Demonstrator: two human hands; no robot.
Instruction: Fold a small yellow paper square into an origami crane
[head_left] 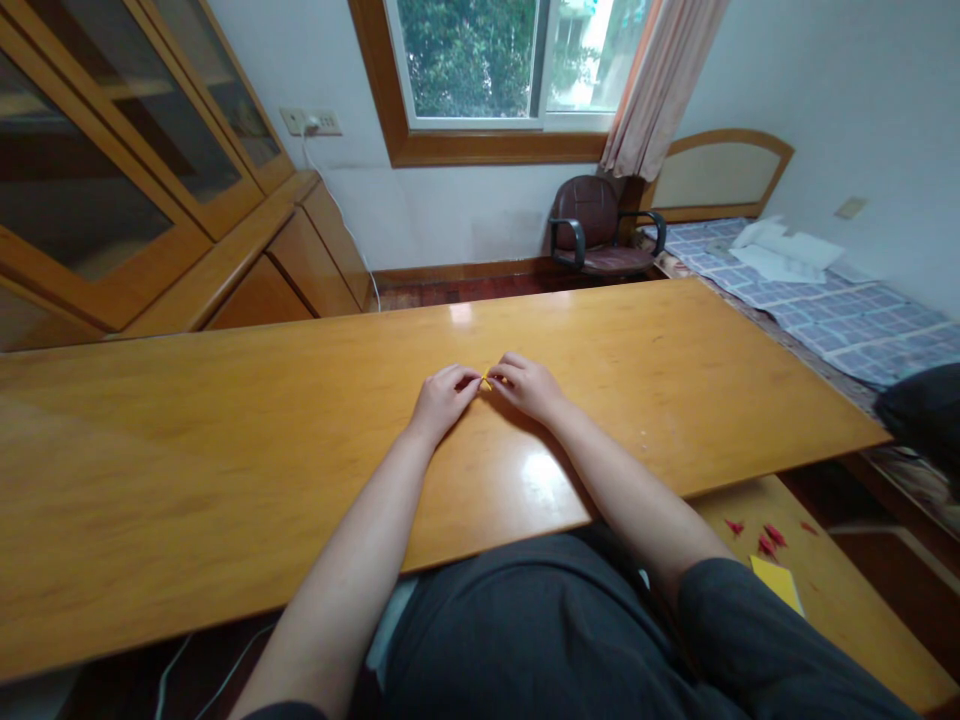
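A small piece of folded yellow paper (487,380) is pinched between my two hands above the middle of the wooden table (225,430). My left hand (447,400) grips its left side with thumb and forefinger. From the other side, my right hand (528,385) pinches it as well, fingers curled. Most of the paper is covered by my fingertips, so its exact folded shape cannot be made out.
Below the table at right, a lower wooden surface (847,610) bears several small red folded-paper pieces (768,545) and yellow paper sheets (778,583). A brown armchair (592,225) stands beyond the table. A bed (847,310) lies right, a glass-door cabinet (165,200) left.
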